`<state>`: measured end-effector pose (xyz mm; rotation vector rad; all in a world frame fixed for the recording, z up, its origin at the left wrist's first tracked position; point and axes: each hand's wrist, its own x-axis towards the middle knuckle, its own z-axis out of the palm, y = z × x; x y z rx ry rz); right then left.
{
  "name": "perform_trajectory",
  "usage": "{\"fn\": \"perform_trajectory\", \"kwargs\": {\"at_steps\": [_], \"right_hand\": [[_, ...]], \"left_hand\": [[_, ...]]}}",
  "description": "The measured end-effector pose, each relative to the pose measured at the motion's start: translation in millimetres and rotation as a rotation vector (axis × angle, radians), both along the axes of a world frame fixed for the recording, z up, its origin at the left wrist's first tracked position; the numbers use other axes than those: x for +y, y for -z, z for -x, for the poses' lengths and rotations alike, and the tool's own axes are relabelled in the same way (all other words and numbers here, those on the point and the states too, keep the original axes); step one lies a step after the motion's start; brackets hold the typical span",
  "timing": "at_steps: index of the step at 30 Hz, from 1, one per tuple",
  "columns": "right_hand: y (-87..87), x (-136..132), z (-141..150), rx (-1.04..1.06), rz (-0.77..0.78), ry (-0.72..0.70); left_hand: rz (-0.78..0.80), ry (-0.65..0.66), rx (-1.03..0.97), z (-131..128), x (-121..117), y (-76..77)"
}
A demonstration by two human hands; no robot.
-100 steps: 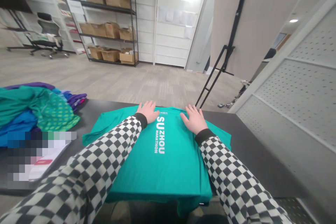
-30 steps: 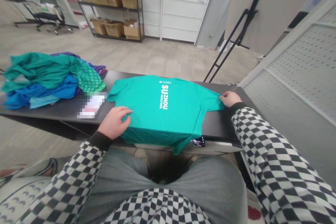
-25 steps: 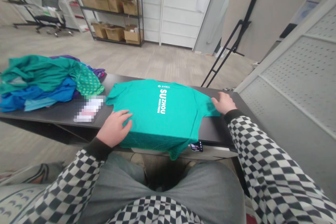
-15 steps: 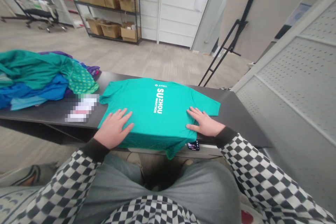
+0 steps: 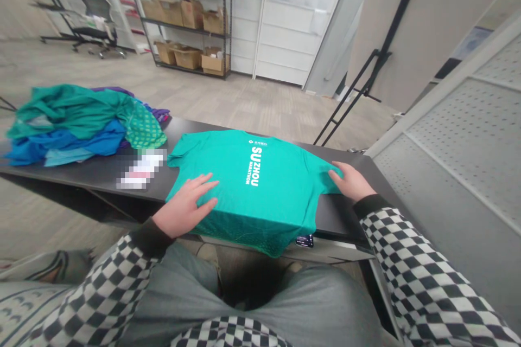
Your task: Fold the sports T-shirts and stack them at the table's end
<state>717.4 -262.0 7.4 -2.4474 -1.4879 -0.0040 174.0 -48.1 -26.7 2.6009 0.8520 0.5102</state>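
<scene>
Teal tee (image 5: 260, 200), L hand (image 5: 183, 207), R hand (image 5: 352, 181)

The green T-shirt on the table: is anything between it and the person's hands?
Nothing visible stands between them: the left hand and the right hand both rest directly on the green T-shirt, the right one at the sleeve.

The person wears a long-sleeved top with a black-and-white checkerboard pattern, its left sleeve (image 5: 95, 293) and right sleeve (image 5: 423, 276) ending in a dark left cuff (image 5: 148, 237) and right cuff (image 5: 368, 206), above grey trousers (image 5: 179, 282).
</scene>
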Motion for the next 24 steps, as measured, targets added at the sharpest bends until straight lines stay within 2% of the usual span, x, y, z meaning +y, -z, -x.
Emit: {"fn": "perform_trajectory", "kwargs": {"at_steps": [2,5,10,13,16,18,20,22,24], "right_hand": [[9.6,0.8,-12.3,0.003,0.096,0.093],[26.0,-3.4,-24.5,0.006,0.215,0.142],[35.9,-8.5,-37.0,0.011,0.266,0.175],[34.9,-9.0,-36.3,0.002,0.256,0.186],[33.7,-10.9,-31.1,-0.007,0.222,0.181],[33.0,-12.5,-28.3,-0.006,0.208,0.179],[32.2,-13.6,-27.1,-0.004,0.202,0.182],[31.3,-13.9,-27.3,-0.004,0.202,0.186],[30.9,-13.9,-27.9,-0.003,0.212,0.187]], "left_hand": [[-0.005,-0.027,-0.068,1.7,17.5,-7.7],[-0.042,-0.143,-0.055,0.5,57.4,-15.6],[-0.099,-0.22,0.225,-7.1,118.0,-21.2],[-0.162,-0.351,0.4,-9.7,139.2,-28.0],[-0.25,-0.538,0.443,-18.2,148.5,-34.3],[-0.297,-0.496,0.394,-31.1,146.8,-34.7],[-0.282,-0.329,0.341,-48.2,140.0,-31.3],[-0.181,-0.213,0.348,-65.1,132.2,-25.8],[-0.049,-0.221,0.389,-77.7,127.5,-21.0]]}}
